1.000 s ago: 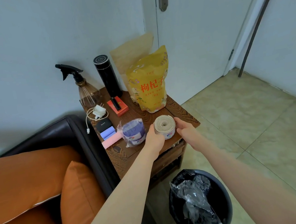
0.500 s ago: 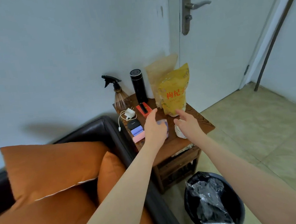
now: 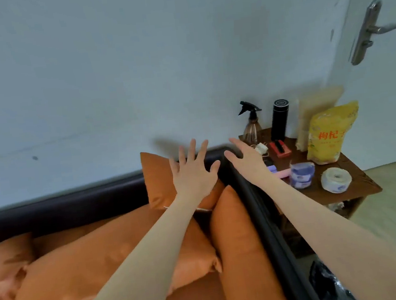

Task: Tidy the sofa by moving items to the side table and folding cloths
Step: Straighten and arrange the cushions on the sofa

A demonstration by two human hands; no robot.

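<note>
1. Nearest to the camera lie the orange fabric cushions on the dark leather sofa — one narrow cushion stands against the black armrest.
2. A black plastic bin bag shows at the bottom edge, on the floor beside the sofa.
3. Both bare forearms reach forward. The left hand is spread wide with straight fingers, over the upright orange cushion at the sofa corner; it holds nothing.
4. The right hand is also flat with straight fingers, above the top of the armrest, and holds nothing.
5. The brown wooden side table stands just beside the armrest. At its front edge lies a round roll of beige tape, near a purple packet in clear wrap and a pink flat bar.
6. Farther back are a red small box, a white charger with cable and a yellow printed pouch.
7. At the wall — an amber spray bottle with black trigger, a black cylindrical flask and a pale paper bag.
</note>
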